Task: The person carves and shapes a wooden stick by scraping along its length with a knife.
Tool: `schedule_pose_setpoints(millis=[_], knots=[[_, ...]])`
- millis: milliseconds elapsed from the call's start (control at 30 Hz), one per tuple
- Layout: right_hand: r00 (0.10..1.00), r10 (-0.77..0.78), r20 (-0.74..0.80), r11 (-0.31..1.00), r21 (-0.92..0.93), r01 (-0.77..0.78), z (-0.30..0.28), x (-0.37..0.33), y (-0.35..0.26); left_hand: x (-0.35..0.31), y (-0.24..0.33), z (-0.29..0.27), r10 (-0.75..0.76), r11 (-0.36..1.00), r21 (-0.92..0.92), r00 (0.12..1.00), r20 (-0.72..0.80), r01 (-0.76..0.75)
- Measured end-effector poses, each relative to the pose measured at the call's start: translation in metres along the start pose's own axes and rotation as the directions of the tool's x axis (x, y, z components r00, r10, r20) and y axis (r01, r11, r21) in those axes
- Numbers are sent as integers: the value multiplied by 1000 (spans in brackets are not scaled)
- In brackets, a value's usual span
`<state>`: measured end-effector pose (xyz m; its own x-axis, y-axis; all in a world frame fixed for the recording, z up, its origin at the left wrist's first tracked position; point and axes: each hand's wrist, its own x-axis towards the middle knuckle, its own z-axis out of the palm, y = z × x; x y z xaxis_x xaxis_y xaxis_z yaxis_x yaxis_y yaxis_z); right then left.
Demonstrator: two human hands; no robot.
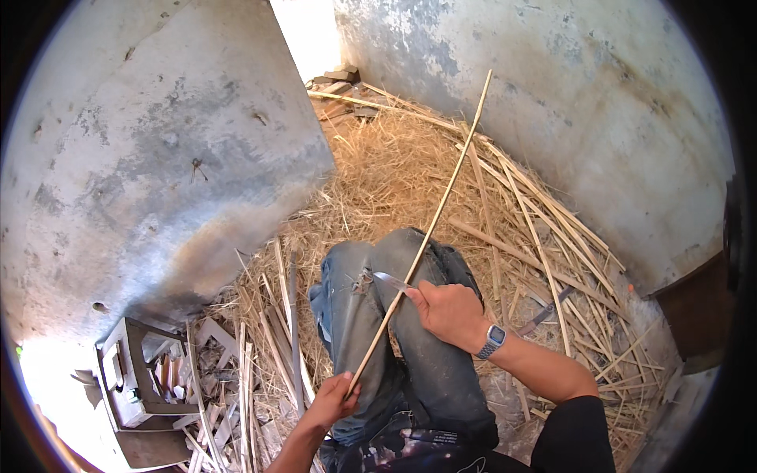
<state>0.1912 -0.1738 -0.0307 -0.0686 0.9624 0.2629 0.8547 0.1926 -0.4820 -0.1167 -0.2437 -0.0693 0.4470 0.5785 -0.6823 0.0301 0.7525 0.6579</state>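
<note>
Two weathered, grey-white plastered walls, one on the left [118, 158] and one on the right [536, 118], close in the workspace. Between them the floor lies under a thick litter of straw-coloured shavings [374, 169], with a few brown, brick-like blocks [341, 75] at the far end. Long, pale, split strips [544, 209] sprawl in a loose heap along the right wall, near the right forearm; among them rests a dark, flat, elongated piece whose kind cannot be told. More strips stand or lean at the left, beside an open, grey, box-shaped frame [136, 411] with scraps inside.

The person's worn, blue-grey denim trousers [430, 370], torn at one knee, fill the space under the work and hide the floor there. A long, slender, pale yellow stick [449, 193] slants over the legs, its far end reaching up toward the right wall. The left hand [333, 404] has its fingers closed around the stick's near end. The right hand [453, 315], a silver watch on its wrist, grips a short, silver-bladed knife [390, 280], whose blade crosses the stick between its two ends.
</note>
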Motion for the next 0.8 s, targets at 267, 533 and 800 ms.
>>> schedule_pose_setpoints(millis=[267,533,800], knots=[[996,-48,73,998,-36,51,-7,-17,-5,-1,-21,0,105,990,100,994,-15,-103],[962,77,-260,991,-88,-104,-37,62,68,-31,-62,-17,286,863,468,948,-142,-190],[888,272,-371,943,-82,-323,-56,110,140,-57,-70,-31,698,358,925,694,-175,-127]])
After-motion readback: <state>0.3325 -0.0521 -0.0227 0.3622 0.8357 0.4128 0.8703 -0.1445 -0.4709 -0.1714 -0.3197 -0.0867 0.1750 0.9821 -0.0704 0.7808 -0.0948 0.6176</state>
